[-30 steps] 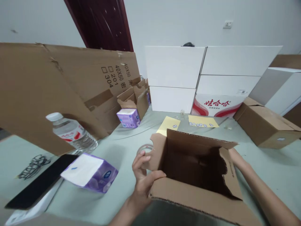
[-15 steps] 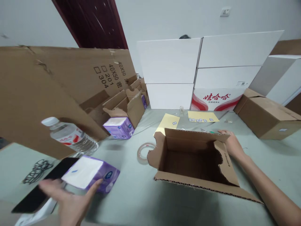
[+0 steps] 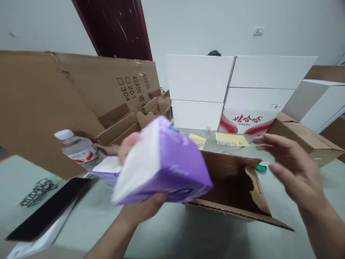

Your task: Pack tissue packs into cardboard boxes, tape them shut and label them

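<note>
A purple-and-white tissue pack is raised close to the camera. My left hand grips it from the left, thumb underneath and fingers behind its white face. The pack partly covers an open cardboard box, which has its flaps spread and a dark inside. My right hand hovers to the right of the box, fingers apart with nothing in them. Between that hand and the box's right flap lies a small green object. A second tissue pack is partly hidden behind the held one.
On the left are a water bottle, a black phone-like slab and a coiled black cable. Yellow cards lie before white panels. A closed carton stands right; open cartons stand left.
My left hand has taken hold of the near tissue pack and lifted it up and rightward towards the box. My right hand has come off the box's right side and risen.
</note>
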